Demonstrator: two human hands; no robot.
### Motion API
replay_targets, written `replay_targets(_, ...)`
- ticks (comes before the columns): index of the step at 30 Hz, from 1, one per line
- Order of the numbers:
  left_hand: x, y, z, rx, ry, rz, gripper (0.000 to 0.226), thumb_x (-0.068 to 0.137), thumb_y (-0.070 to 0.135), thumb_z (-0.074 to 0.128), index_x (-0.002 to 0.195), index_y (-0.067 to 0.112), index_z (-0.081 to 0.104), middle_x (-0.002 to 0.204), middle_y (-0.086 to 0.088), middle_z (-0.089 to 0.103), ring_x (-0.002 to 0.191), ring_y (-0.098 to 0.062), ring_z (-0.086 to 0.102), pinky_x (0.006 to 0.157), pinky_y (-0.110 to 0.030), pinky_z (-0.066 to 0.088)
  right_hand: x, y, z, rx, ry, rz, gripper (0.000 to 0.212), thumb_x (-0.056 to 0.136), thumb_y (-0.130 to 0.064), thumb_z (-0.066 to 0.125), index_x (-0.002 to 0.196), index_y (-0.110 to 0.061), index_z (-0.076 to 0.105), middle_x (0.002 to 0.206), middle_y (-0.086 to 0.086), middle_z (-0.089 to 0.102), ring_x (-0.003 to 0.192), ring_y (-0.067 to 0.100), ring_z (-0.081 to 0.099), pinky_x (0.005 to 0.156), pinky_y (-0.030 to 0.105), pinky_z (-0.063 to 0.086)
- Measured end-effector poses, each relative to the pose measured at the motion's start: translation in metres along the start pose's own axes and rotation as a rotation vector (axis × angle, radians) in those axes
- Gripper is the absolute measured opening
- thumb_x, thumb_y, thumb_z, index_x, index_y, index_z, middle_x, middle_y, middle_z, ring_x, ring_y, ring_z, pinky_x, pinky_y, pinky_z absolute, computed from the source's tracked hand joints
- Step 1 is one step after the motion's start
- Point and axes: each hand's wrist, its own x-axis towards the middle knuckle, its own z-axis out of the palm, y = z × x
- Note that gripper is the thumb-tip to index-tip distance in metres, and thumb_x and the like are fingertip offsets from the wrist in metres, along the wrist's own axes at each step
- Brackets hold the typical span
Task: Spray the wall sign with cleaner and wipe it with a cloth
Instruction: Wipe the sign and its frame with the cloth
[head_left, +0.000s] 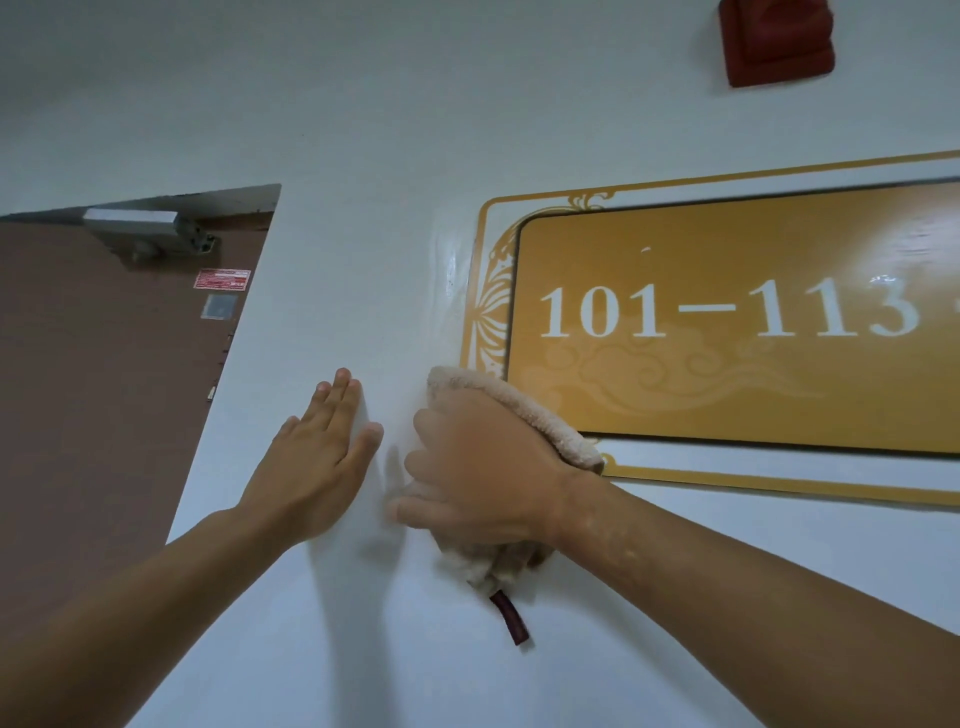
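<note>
A yellow wall sign (737, 322) reading "101-113" hangs on the white wall, inside a white panel with a gold ornamental border. My right hand (478, 467) grips a bunched beige cloth (530, 410) and presses it against the sign's lower left corner; a dark red loop dangles from the cloth's bottom end. My left hand (322, 452) lies flat on the wall left of the sign, fingers straight and together. No spray bottle is in view.
A brown door (93, 395) with a grey door closer (150, 228) and a small red label stands at the left. A red alarm box (776, 41) is mounted on the wall above the sign. Bare white wall (363, 156) surrounds the sign.
</note>
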Motion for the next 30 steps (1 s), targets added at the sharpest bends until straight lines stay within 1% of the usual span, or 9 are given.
replay_targets(2,-0.001,0.000,-0.001,0.000,-0.013,0.001,0.083,0.092,0.064,0.009,0.162,0.023,-0.006,0.169,0.012,-0.015,0.156,-0.006,-0.010,0.129,-0.041,0.006,0.000,-0.002,0.000,0.008,0.034,0.025,0.042,0.097,-0.047,0.053,0.070,-0.017,0.064,0.080,0.000,0.046,0.086,0.022,0.041,0.090,0.037,0.034)
replay_targets(4,-0.001,0.000,-0.002,0.012,-0.020,0.000,0.084,0.090,0.065,0.007,0.162,0.024,-0.008,0.168,0.012,-0.016,0.156,-0.006,-0.011,0.129,-0.041,0.006,-0.001,-0.003,0.002,0.011,0.053,0.045,0.034,0.094,-0.037,0.056,0.070,-0.014,0.063,0.082,0.003,0.051,0.089,0.025,0.046,0.090,0.038,0.036)
replay_targets(5,-0.001,-0.001,-0.003,0.021,-0.025,0.000,0.085,0.089,0.066,0.006,0.162,0.025,-0.009,0.168,0.012,-0.017,0.156,-0.006,-0.011,0.129,-0.041,0.006,-0.002,-0.003,0.003,-0.002,0.045,0.045,0.030,0.092,-0.035,0.057,0.072,-0.014,0.063,0.084,0.003,0.052,0.091,0.025,0.047,0.091,0.038,0.036)
replay_targets(9,-0.001,0.000,-0.004,0.035,-0.039,-0.007,0.086,0.088,0.068,0.004,0.162,0.026,-0.010,0.167,0.014,-0.019,0.156,-0.006,-0.012,0.129,-0.042,0.006,-0.005,0.000,0.004,-0.023,0.025,0.033,0.022,0.087,-0.035,0.060,0.080,-0.014,0.063,0.093,0.003,0.053,0.096,0.024,0.047,0.093,0.036,0.034)
replay_targets(15,-0.006,0.007,-0.002,0.023,-0.013,-0.035,0.086,0.088,0.066,0.004,0.162,0.025,-0.007,0.169,0.012,-0.015,0.157,-0.007,-0.009,0.129,-0.043,0.006,-0.012,0.001,0.002,-0.008,0.005,0.070,0.021,0.083,-0.032,0.061,0.084,-0.011,0.062,0.098,0.003,0.054,0.099,0.024,0.045,0.092,0.034,0.034)
replay_targets(19,-0.018,0.011,0.011,0.052,0.019,-0.036,0.080,0.094,0.063,0.007,0.162,0.023,-0.008,0.170,0.009,-0.015,0.157,-0.009,-0.010,0.129,-0.041,0.006,-0.022,0.010,-0.007,-0.017,-0.034,0.067,0.020,0.086,-0.031,0.059,0.086,-0.011,0.061,0.101,0.003,0.053,0.102,0.024,0.045,0.093,0.036,0.038)
replay_targets(21,-0.023,0.014,0.018,0.069,0.039,-0.044,0.078,0.099,0.065,0.006,0.162,0.022,-0.009,0.170,0.007,-0.015,0.157,-0.010,-0.010,0.129,-0.041,0.005,-0.031,0.015,-0.012,-0.007,-0.029,0.069,0.021,0.086,-0.031,0.061,0.088,-0.010,0.062,0.103,0.003,0.054,0.103,0.024,0.045,0.093,0.036,0.039)
replay_targets(25,-0.028,0.028,0.025,0.051,0.106,-0.090,0.086,0.091,0.063,0.004,0.163,0.018,0.000,0.171,0.005,-0.006,0.158,-0.013,-0.003,0.129,-0.039,0.003,-0.051,0.026,-0.024,0.003,-0.014,0.084,0.020,0.086,-0.029,0.064,0.089,-0.010,0.062,0.104,0.004,0.056,0.103,0.024,0.046,0.092,0.036,0.040)
replay_targets(30,-0.032,0.054,0.032,-0.014,0.204,-0.088,0.083,0.093,0.058,0.012,0.163,0.012,0.020,0.172,-0.002,0.013,0.158,-0.017,0.012,0.128,-0.040,0.008,-0.081,0.042,-0.043,0.016,-0.026,0.103,0.016,0.086,-0.026,0.064,0.087,-0.010,0.062,0.103,0.004,0.057,0.104,0.024,0.047,0.090,0.034,0.040)
